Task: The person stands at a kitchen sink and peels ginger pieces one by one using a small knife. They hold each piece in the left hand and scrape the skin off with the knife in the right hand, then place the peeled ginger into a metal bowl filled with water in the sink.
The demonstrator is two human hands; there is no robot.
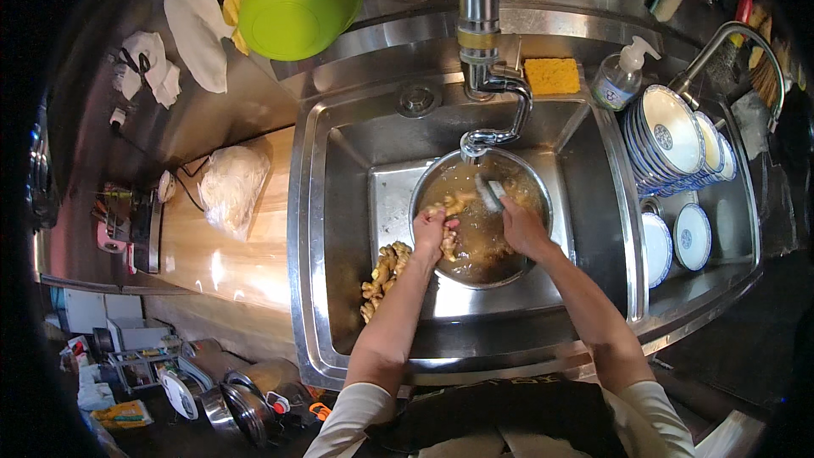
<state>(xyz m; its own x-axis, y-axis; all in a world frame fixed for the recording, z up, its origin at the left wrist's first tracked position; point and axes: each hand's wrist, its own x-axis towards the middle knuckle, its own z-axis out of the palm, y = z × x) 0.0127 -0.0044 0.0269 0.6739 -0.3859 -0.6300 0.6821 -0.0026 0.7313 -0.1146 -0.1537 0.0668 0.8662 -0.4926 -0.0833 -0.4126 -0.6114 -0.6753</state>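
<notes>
My left hand (431, 229) grips a knobbly piece of ginger root (449, 243) over the left side of a round metal basin (545, 198). Brownish water (474, 235) fills the basin, which stands in the large sink compartment. In my right hand (523, 226) is a scrubbing brush (488, 193) with pale bristles, held over the water a little to the right of the ginger. Above the basin's far rim hangs the chrome faucet spout (474, 145). A heap of ginger (386, 272) lies in the sink's left part, partly hidden by my left forearm.
Stacked blue-rimmed bowls (668, 130) and plates (691, 236) occupy the right sink compartment. A yellow sponge (552, 76) and a soap pump bottle (620, 79) sit on the back ledge. Left, a plastic-wrapped bundle (233, 187) rests on a wooden board (273, 203). A green basin (296, 6) stands behind.
</notes>
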